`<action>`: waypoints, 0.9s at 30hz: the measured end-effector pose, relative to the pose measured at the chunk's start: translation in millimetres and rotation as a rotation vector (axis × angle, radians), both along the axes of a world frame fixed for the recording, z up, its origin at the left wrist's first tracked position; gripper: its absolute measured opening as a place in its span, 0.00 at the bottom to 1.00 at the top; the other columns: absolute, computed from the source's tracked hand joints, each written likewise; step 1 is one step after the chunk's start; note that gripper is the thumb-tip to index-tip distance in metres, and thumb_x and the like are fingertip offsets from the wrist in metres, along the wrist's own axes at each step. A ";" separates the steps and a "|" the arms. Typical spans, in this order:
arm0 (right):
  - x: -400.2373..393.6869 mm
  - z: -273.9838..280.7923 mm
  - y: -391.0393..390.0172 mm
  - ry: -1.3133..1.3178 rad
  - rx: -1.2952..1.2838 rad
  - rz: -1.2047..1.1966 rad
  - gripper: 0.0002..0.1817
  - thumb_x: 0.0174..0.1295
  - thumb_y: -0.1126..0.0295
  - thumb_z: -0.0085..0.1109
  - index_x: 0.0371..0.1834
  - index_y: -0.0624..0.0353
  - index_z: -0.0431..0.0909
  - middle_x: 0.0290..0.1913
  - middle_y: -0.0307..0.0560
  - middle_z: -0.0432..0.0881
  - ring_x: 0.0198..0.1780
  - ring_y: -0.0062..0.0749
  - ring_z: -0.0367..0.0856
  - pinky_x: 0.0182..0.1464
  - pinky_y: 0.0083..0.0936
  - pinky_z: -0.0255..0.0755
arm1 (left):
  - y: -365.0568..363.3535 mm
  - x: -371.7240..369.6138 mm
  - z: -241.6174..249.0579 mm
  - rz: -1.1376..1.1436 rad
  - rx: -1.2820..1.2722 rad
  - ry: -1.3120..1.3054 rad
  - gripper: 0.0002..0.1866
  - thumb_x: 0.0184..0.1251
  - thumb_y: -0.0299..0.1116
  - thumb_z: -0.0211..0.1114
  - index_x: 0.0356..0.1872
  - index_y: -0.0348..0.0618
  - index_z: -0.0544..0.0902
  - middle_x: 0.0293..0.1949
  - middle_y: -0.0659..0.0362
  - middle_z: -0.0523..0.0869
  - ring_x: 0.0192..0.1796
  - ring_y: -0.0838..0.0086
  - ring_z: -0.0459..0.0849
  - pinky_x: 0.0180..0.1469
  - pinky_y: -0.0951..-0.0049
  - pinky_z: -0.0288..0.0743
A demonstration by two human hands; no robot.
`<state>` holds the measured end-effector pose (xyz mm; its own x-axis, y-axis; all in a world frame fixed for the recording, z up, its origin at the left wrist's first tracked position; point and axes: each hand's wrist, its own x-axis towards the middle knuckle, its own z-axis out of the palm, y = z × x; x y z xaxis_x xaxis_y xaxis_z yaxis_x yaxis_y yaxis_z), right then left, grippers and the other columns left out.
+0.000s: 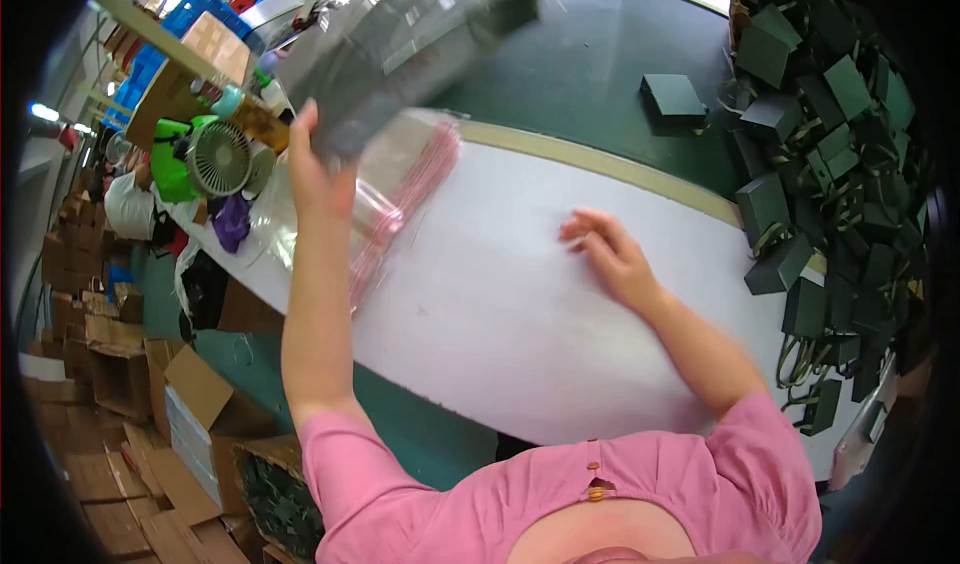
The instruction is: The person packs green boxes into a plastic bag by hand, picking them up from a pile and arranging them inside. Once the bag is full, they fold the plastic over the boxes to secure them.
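My left hand is raised at the upper left, gripping the near end of a dark grey-green box. The box is smeared by motion, with shiny clear plastic around its far part. Beneath it lies a stack of clear plastic bags with pink edges. My right hand hovers over the white tabletop, fingers loosely bent and apart, holding nothing. Farther back, a single small dark green box rests on the green surface.
Dark green boxes with ribbon loops are heaped along the right side. A small fan and a green bag stand on the left. Open cardboard cartons fill the lower left floor. A carton of green boxes sits beside me.
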<state>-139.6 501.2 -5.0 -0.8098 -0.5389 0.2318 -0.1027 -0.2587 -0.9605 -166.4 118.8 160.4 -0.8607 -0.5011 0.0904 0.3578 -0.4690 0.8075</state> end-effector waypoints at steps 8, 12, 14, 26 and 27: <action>5.0 19.5 6.3 -0.141 0.030 0.033 0.20 0.75 0.82 0.50 0.69 0.61 0.72 0.54 0.46 0.83 0.49 0.27 0.86 0.50 0.25 0.81 | -27.2 -275.1 -27.8 0.388 -0.043 -0.152 0.51 0.55 0.41 0.80 0.71 0.28 0.56 0.62 0.44 0.77 0.55 0.58 0.85 0.52 0.46 0.85; 13.2 19.7 2.8 -0.055 0.087 0.044 0.21 0.71 0.84 0.54 0.66 0.60 0.74 0.51 0.47 0.83 0.48 0.27 0.86 0.49 0.24 0.80 | -34.6 -266.6 -29.7 0.204 -0.361 -0.393 0.49 0.62 0.66 0.69 0.72 0.36 0.68 0.66 0.46 0.76 0.58 0.52 0.82 0.53 0.48 0.81; 10.6 25.5 5.1 0.060 0.176 0.051 0.21 0.70 0.84 0.56 0.65 0.60 0.75 0.51 0.47 0.84 0.47 0.27 0.86 0.49 0.24 0.81 | -40.8 -243.9 -40.0 0.123 -0.405 -0.397 0.39 0.71 0.65 0.62 0.68 0.41 0.77 0.65 0.50 0.80 0.68 0.55 0.74 0.61 0.45 0.74; -246.7 49.8 64.8 0.359 1.602 -0.615 0.56 0.54 0.38 0.73 0.84 0.39 0.56 0.79 0.65 0.60 0.74 0.66 0.66 0.73 0.55 0.65 | -115.7 20.5 -141.7 0.201 -1.650 -0.624 0.14 0.67 0.39 0.72 0.44 0.38 0.88 0.41 0.52 0.89 0.49 0.57 0.85 0.53 0.59 0.77; -240.0 37.1 72.4 0.510 1.295 -0.566 0.53 0.56 0.44 0.73 0.84 0.44 0.57 0.76 0.64 0.64 0.73 0.61 0.68 0.73 0.49 0.65 | -120.3 11.1 -146.0 0.200 -1.590 -0.641 0.13 0.67 0.38 0.72 0.43 0.38 0.88 0.40 0.53 0.88 0.51 0.56 0.84 0.54 0.58 0.76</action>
